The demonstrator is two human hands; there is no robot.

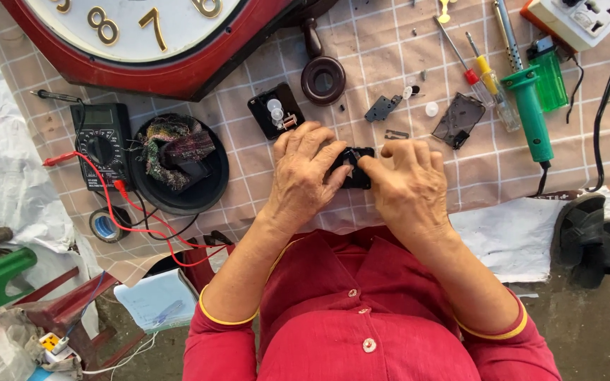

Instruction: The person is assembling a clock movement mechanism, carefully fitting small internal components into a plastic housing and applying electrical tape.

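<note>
My left hand [303, 173] and my right hand [407, 183] both grip a small black plastic clock mechanism [356, 169] above the front of the checked table cloth [390, 56]. Fingers of both hands press on its top and sides, hiding most of it. Just beyond my left hand lies another black mechanism part [275, 111] with white gears. A large red-framed wall clock [142, 42] lies at the back left.
A black multimeter [100, 144] with red leads, a black bowl [178, 166] of tangled wire and a tape roll [106, 226] sit left. Screwdrivers [485, 74], a green soldering iron [531, 106], a green lighter [551, 77], a power strip [584, 17] and small parts lie right.
</note>
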